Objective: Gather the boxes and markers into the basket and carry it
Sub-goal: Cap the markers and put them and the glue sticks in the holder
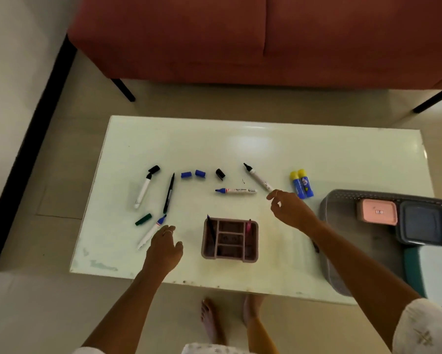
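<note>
Lying diagonally, black-tipped marker [258,178] points far-left beside right hand [290,209].

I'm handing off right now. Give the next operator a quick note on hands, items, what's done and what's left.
Left hand: empty, open, beside the blue-tipped marker.
Right hand: empty, fingers reaching the end of the black-tipped marker.
Done: pink box, dark box and white box sit in the grey basket.
Left: uncapped markers and loose caps lie scattered on the table; the organizer holds two pens. Gather them, then carry the basket.
</note>
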